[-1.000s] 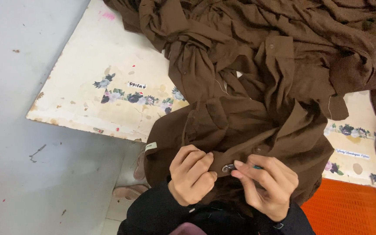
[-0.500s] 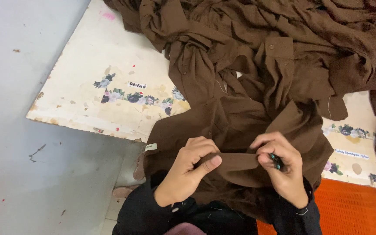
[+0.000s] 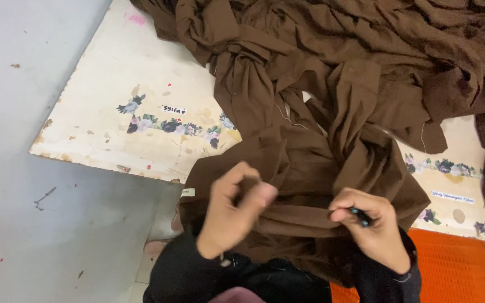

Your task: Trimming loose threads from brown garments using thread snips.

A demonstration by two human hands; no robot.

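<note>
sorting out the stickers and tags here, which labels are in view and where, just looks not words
Small white sticker, on the cream board above the left flower strip; rectangular, dark handwriting.
Pale sticker, on the board's right part below the flowers; long, thin.
Small white tag, at the brown garment edge, left of the left hand.

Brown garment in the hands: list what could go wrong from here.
1. The right hand pinches a small dark tool against the brown garment; its tip might nick the cloth or a finger.
2. The left hand holds only a fold, which could slip.
3. The piled cloth could slide off the cream board.
</note>
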